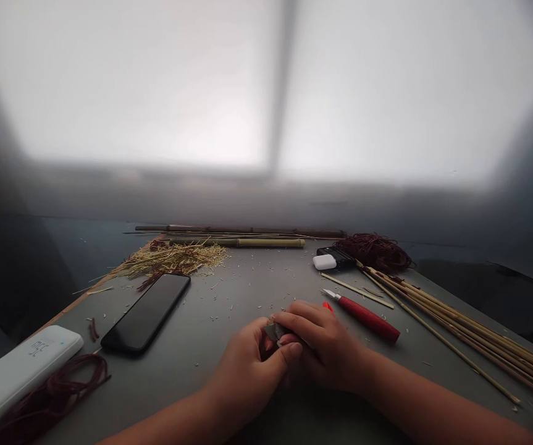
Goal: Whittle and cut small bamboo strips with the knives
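Head view: the left hand (247,368) and right hand (328,346) meet above the table (243,281), fingers curled snugly round a small grey piece (273,332) between them (mostly covered, so I cannot tell what it is). The step in hand seems to be close two-handed handling; the next move likely calls for a firm pinch. The knife (368,318) lies just beyond the right hand — blade bare — and sticks (461,327) line the right edge. Forward, toward the bamboo pole (270,243), looks roomiest — only shavings (259,307) there.
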`<action>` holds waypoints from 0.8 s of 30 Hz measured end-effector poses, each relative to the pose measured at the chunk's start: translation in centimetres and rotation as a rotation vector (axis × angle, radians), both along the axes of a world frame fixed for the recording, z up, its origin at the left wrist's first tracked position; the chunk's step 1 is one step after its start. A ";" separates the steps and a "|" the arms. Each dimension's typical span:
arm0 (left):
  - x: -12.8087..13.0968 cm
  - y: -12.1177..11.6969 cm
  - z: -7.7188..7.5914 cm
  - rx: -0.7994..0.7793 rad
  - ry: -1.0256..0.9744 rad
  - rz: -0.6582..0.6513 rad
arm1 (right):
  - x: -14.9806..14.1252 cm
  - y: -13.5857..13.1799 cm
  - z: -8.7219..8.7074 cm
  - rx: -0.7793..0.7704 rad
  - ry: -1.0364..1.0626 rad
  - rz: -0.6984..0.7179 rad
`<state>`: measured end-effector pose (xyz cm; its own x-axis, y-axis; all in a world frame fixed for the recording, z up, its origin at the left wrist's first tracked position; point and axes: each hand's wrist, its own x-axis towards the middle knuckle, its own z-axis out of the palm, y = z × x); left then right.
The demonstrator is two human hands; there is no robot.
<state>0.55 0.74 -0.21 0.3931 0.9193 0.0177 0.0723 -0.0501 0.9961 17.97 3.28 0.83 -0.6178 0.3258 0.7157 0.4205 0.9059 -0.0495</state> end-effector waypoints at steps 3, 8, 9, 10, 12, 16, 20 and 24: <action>0.0 -0.1 0.4 0.018 0.066 0.027 | -0.2 -0.2 -0.2 -0.033 0.029 -0.022; 0.2 -0.2 1.1 -0.012 0.069 0.053 | -0.4 -0.2 -0.4 -0.023 0.085 -0.048; 0.2 -0.3 1.2 -0.020 0.065 0.053 | -0.4 -0.2 -0.5 -0.025 0.087 -0.055; 0.2 -0.3 1.3 -0.029 0.062 0.048 | -0.4 -0.2 -0.5 -0.027 0.087 -0.066; 0.2 -0.3 1.3 -0.043 0.062 0.050 | -0.5 -0.2 -0.6 -0.030 0.086 -0.091; 0.3 -0.2 1.3 -0.074 0.051 0.100 | -0.6 0.0 -1.0 -0.024 0.092 -0.119; 0.5 0.0 1.0 -0.101 0.028 0.128 | -0.7 0.3 -1.1 -0.019 0.118 -0.145; 0.5 0.3 0.7 -0.099 -0.028 0.124 | -0.7 0.5 -1.0 -0.039 0.158 -0.164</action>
<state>1.06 1.01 0.46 0.2773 0.9585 -0.0660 0.0440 0.0560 0.9975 17.30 3.74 -0.19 -0.4357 0.4421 0.7841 0.5458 0.8224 -0.1604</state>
